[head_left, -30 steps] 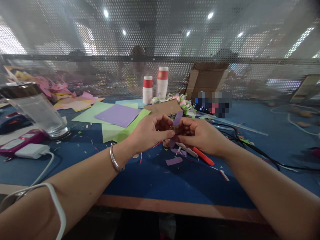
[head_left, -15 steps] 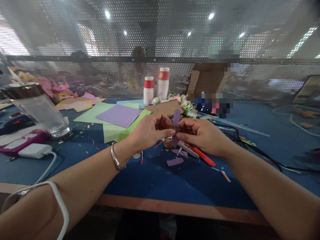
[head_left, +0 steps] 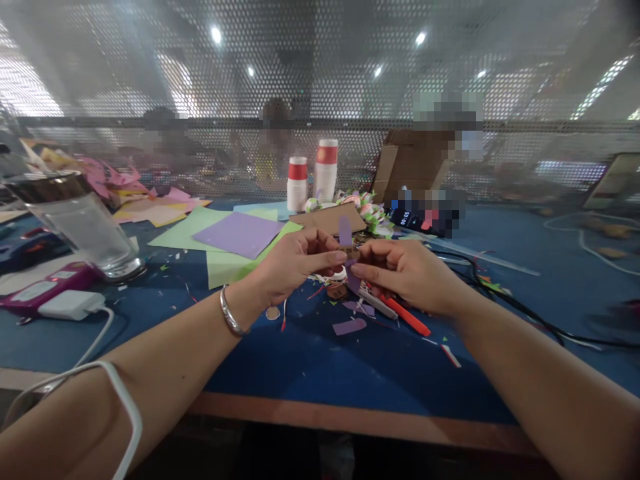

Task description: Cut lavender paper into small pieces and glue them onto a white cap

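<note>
Between both hands is a small brown cardboard piece with purple paper strips (head_left: 345,230) sticking out above and below it. My left hand (head_left: 303,265) pinches its left side between thumb and fingers. On the right side, my right hand (head_left: 407,270) grips it near the lower strip, fingers curled. Just below on the blue table lie a cut purple paper strip (head_left: 349,326), a grey cutter-like tool (head_left: 381,305) and an orange-red tool (head_left: 407,315). Small brown pieces (head_left: 337,291) and paper scraps are scattered under the hands.
Purple paper (head_left: 239,235) lies over green sheets (head_left: 173,229) at left. Paper cup stacks (head_left: 327,172) and a cardboard sheet (head_left: 330,219) stand or lie behind. A glass jar (head_left: 93,230), a white charger (head_left: 71,304), a phone (head_left: 417,217) and black cables (head_left: 505,295) surround the workspace.
The held purple-and-brown piece has shifted slightly left and turned a little. My left fingers have moved a bit on it; both hands still hold it.
</note>
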Available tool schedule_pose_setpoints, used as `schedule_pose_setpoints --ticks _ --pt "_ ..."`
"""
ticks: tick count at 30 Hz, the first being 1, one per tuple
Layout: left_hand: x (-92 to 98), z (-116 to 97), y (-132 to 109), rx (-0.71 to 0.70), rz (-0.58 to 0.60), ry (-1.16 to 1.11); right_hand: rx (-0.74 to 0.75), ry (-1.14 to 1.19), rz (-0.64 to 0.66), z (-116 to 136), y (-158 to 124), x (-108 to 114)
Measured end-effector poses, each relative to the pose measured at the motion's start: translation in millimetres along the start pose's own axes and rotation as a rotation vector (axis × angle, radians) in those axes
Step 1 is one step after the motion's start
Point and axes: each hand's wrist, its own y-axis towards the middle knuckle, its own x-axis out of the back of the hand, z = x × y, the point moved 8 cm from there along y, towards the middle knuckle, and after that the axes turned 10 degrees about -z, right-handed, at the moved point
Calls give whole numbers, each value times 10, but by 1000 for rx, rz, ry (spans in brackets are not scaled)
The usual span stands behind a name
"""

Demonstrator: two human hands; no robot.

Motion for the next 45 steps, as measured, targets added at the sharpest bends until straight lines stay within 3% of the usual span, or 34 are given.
schedule_pose_setpoints --ticks 18,25,45 --pt "-4 -46 -20 -27 -29 14 -75 40 -69 -50 7 15" --pt "23 -10 -8 26 -51 -91 -106 70 -89 -76 7 40" --pt "17 -8 -12 48 -46 -73 -61 -24 -117 -60 7 60"
